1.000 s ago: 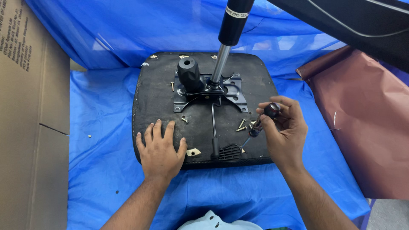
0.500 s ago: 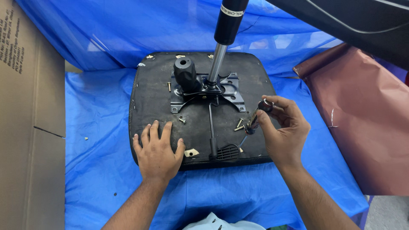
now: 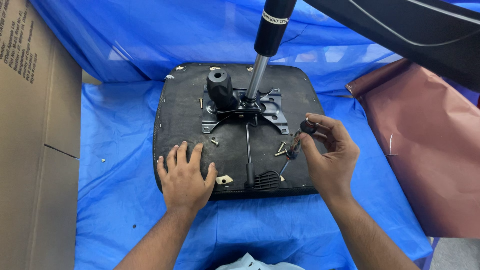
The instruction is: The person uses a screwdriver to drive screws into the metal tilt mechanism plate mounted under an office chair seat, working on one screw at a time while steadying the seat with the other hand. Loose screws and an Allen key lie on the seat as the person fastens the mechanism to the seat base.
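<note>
An upturned black chair seat lies on blue plastic sheeting. A black metal bracket is bolted at its middle, with a gas cylinder rising from it and a round black knob beside it. My left hand rests flat on the seat's near left part, fingers spread. My right hand grips a screwdriver with a dark handle, its tip pointing down at the seat's near right. Loose screws lie just left of that tip, and another screw sits above my left hand.
A tall cardboard box stands at the left. Brown wrapping paper covers something at the right. A black chair part crosses the top right. A lever with a paddle handle runs toward the seat's near edge.
My right hand has raised the screwdriver slightly and keeps it over the seat's right side. The left hand stays flat on the seat. The view shifted a little.
</note>
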